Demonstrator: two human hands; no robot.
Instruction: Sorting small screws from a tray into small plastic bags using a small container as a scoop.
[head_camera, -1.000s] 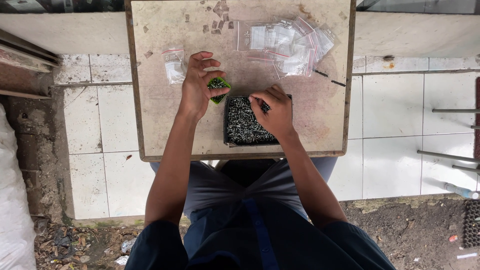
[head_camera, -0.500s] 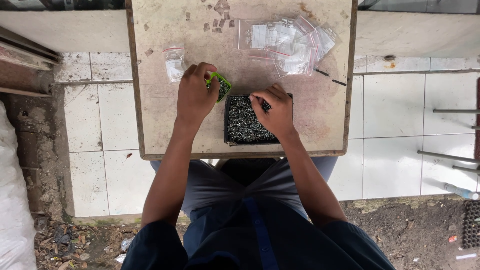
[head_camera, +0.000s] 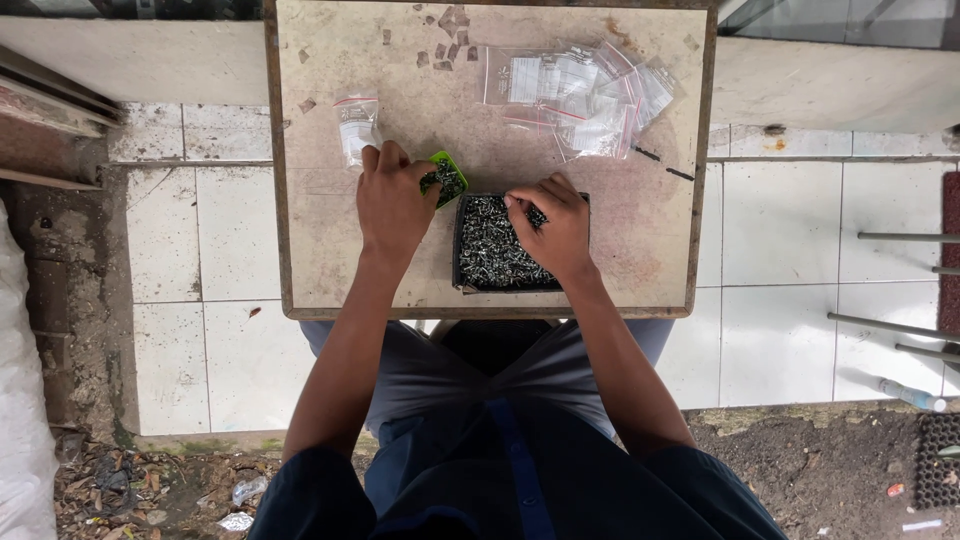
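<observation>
A black box (head_camera: 492, 255) full of small dark screws sits near the front edge of a worn wooden table (head_camera: 330, 250). My right hand (head_camera: 550, 225) rests in the box with fingertips pinched among the screws. My left hand (head_camera: 392, 200) holds a small green scoop (head_camera: 447, 178) with screws in it, tilted just left of the box's far corner. A small clear bag (head_camera: 355, 125) lies just beyond my left hand.
A pile of clear zip bags (head_camera: 585, 90) lies at the table's far right. Two dark screws (head_camera: 665, 165) lie loose to the right of the box. White floor tiles flank the table; metal rods (head_camera: 900, 280) stick in from the right.
My left hand with the green scoop has shifted a little toward the box and tilted it. My right hand has stayed in the box, fingers moving among the screws.
</observation>
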